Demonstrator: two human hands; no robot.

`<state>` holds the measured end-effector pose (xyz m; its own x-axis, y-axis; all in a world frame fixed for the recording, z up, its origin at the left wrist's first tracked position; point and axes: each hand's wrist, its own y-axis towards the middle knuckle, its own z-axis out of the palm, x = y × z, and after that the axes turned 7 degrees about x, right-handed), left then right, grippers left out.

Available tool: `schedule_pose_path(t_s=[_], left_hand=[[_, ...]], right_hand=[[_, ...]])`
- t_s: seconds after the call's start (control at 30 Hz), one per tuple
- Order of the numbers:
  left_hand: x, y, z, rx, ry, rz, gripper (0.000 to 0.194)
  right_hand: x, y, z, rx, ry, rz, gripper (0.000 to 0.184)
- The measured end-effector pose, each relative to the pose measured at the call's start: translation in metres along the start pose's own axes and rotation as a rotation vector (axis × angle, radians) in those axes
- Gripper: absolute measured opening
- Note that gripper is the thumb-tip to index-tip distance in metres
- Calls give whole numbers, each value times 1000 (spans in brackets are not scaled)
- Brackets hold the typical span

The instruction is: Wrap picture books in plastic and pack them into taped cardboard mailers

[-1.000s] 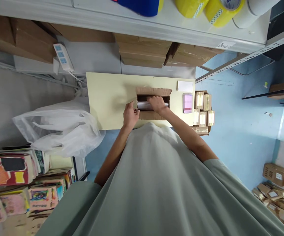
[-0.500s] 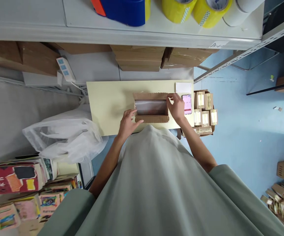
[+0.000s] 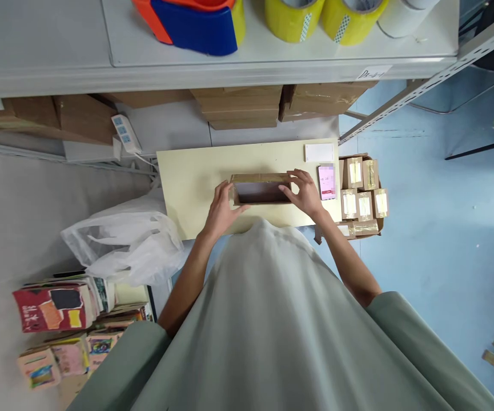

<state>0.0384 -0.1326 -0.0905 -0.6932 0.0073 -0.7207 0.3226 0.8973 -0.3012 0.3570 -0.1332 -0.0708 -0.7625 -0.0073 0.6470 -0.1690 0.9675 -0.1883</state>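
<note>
A small cardboard box with its top open stands on the pale yellow table. Its inside looks dark and greyish, and I cannot make out any contents. At its left end is my left hand, fingers curled along the side and thumb stretched toward the front edge. My right hand holds the right end, fingers over the back corner and thumb at the opening. Right of that hand lie a phone with a pink screen and a white card-like piece.
A bigger carton of small taped boxes stands at the table's right. On the shelf above are yellow tape rolls and a blue and orange tape dispenser. White plastic bags hang left, over stacked books.
The box's back flap has risen and its front flap no longer shows. My right thumb has moved in over the opening, and my left fingers have shifted up the box's left end.
</note>
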Motion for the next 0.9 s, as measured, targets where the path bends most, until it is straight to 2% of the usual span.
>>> schedule_pose_path(t_s=[0.1, 0.2, 0.3, 0.43, 0.57, 0.73, 0.9], left_hand=[[-2, 12, 2, -87, -4, 3, 74], [-1, 26, 8, -98, 2, -13, 45], [3, 36, 17, -142, -17, -65, 30], [9, 36, 28, -227, -81, -126, 26], [10, 25, 33, -259, -137, -150, 24], [8, 9, 27, -278, -165, -147, 25], [12, 2, 20, -247, -163, -193, 30]], right_hand=[[-8, -8, 8, 32, 10, 30, 31], [-17, -10, 19, 26, 53, 87, 25], [-22, -9, 30, -6, 154, 201, 25], [-23, -11, 41, -62, 368, 269, 25], [-20, -18, 48, -107, 469, 323, 24], [-9, -28, 54, -93, 502, 408, 22], [4, -21, 56, -75, 496, 449, 19]])
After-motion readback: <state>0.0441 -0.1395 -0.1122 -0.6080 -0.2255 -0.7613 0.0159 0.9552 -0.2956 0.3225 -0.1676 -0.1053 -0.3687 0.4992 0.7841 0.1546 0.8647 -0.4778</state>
